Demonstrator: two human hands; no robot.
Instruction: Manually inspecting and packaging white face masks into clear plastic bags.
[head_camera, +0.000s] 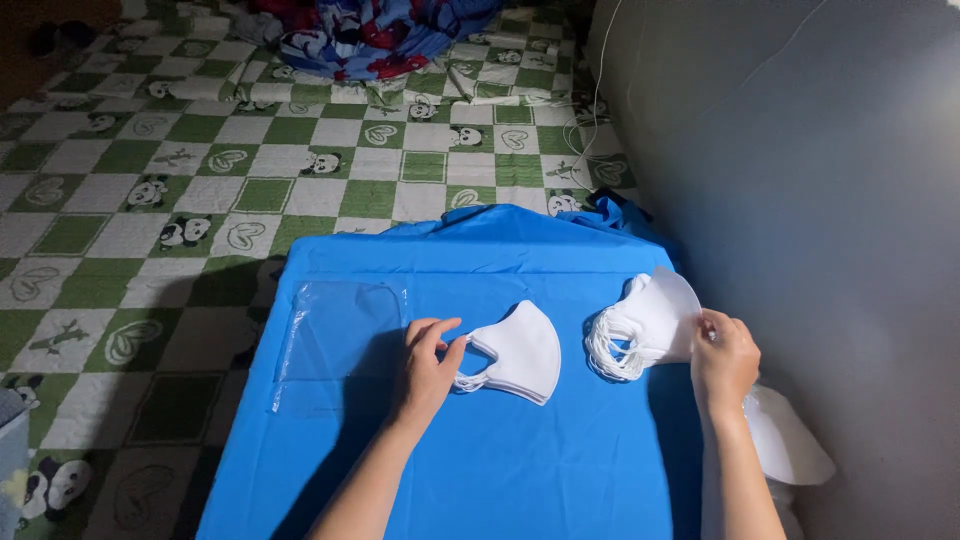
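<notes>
Kneeling-height view down onto a blue cloth (480, 470) spread over a green-and-white checked mat (200, 180). Pinching with the left hand (425, 365): thumb and forefinger closed on the ear-loop end of the small stack of white masks (520, 350), remaining fingers curled loosely above it, the stack lying flat on the cloth and fanning away from the fingertips toward the right. Gripping with the right hand (722, 362) as well: fingers bunched on the near edge of the larger stack of white masks (650, 320), its tangle of loops pointing away from those fingertips toward the small stack. Just beyond the left knuckles, on the outer side, a flat clear plastic bag (340, 345), untouched. Beside the right wrist, off the cloth, a pale plastic sheet (790, 440). Judging by this: midway through sorting, squaring up a counted-off portion while steadying the supply. Calling next, probably, for a firm pinch that keeps the small stack's layers aligned and its loops gathered together, plus a freed finger or hand to open the bag's mouth.
</notes>
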